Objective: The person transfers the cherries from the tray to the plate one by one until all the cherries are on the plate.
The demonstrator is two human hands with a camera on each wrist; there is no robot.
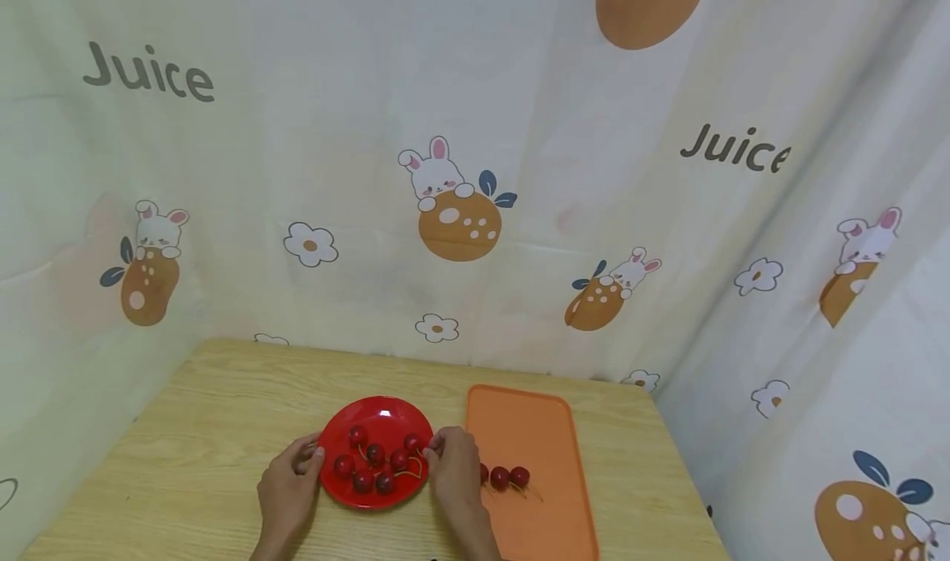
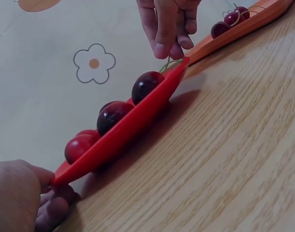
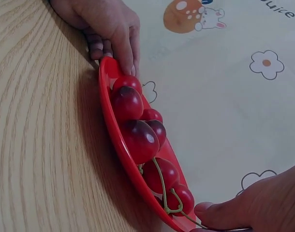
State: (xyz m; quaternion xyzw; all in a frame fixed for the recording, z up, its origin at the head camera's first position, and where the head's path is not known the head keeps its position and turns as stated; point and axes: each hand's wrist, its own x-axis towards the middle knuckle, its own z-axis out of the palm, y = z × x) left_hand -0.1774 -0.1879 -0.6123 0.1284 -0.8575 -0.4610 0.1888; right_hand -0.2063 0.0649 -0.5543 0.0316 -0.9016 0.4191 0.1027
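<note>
A round red plate [image 1: 406,417] with several dark red cherries [image 1: 374,454] is on the wooden table. My left hand [image 1: 289,487] grips its left rim, thumb on top and fingers curled beneath, as the left wrist view shows. At the opposite rim is my right hand [image 1: 456,472], its thumb and fingertips pinched together. Green cherry stems [image 2: 169,65] rise from the plate to these fingertips in the left wrist view. The right wrist view shows a stem [image 3: 159,176] curving over the cherries toward the right thumb [image 3: 208,212].
An orange tray [image 1: 519,421] lies on the table [image 1: 245,404] right of the plate, partly behind my right forearm. Cherries [image 1: 500,478] with stems sit in a row on it. A printed curtain [image 1: 356,173] with rabbits and flowers hangs behind the table and along its sides.
</note>
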